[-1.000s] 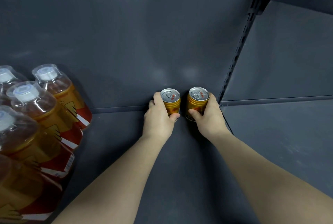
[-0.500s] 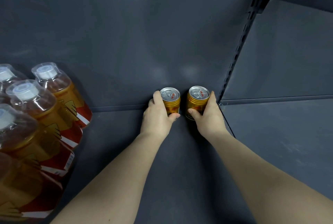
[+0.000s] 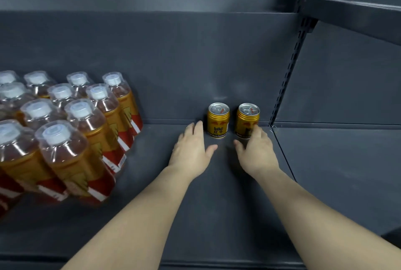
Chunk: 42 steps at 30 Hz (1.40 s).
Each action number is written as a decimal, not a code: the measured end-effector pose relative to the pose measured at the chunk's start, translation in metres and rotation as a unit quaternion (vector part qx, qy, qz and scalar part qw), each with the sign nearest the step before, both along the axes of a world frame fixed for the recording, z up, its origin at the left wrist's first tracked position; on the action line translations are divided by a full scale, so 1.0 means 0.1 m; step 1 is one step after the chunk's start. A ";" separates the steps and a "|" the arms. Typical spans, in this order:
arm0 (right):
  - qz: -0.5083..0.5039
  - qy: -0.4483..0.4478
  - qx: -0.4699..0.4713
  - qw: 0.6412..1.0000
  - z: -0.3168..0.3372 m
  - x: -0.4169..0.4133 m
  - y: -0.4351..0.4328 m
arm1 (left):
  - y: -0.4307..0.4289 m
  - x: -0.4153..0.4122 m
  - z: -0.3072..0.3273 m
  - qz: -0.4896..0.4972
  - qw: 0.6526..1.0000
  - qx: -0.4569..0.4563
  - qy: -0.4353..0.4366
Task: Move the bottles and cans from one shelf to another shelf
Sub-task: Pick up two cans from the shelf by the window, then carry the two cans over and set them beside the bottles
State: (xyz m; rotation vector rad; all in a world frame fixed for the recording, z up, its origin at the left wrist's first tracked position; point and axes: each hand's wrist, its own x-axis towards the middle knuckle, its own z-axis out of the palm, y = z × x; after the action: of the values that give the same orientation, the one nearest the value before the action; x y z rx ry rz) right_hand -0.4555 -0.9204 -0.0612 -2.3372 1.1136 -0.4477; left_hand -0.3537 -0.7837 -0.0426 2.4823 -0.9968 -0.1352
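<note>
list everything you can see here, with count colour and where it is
cans: 2, gold with silver tops, upright side by side at the back of the shelf, near the slotted upright
bottles: at least 11 in view, amber drink with white caps and orange-red labels, wrapped in clear film, on the left of the shelf, group cut off by the picture's edge
shelf: 1, dark grey, holds cans and bottles
upper shelf: 1, dark grey, top right
slotted upright: 1, dark grey, right of the cans
hands: 2, bare; left hand open just left of the cans, right hand open, fingers at the right can's front
</note>
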 end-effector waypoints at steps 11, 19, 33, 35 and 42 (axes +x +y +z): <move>0.114 0.146 -0.034 0.982 0.12 -0.50 0.59 | 0.56 -0.47 0.06 -0.039 0.993 0.097 -0.055; 0.100 0.150 -0.055 0.982 0.20 -1.02 1.34 | 1.31 -0.92 0.04 -0.079 0.991 0.097 -0.049; 0.041 0.154 -0.079 0.984 0.31 -2.21 2.32 | 1.89 -1.92 0.06 -0.177 0.979 0.062 -0.077; 0.025 0.155 -0.078 0.984 0.34 -2.44 2.32 | 1.82 -2.08 0.08 -0.192 0.977 0.058 -0.078; -0.048 0.151 -0.072 0.985 0.33 -3.44 2.13 | 1.45 -2.92 0.07 -0.266 0.958 0.052 -0.090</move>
State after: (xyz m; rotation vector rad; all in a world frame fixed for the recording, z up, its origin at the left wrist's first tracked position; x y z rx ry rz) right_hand -0.8000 -0.7072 -0.0282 -2.5449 1.3792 -0.2175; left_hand -0.6454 -0.6390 -0.0351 2.2828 -1.7612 -0.1323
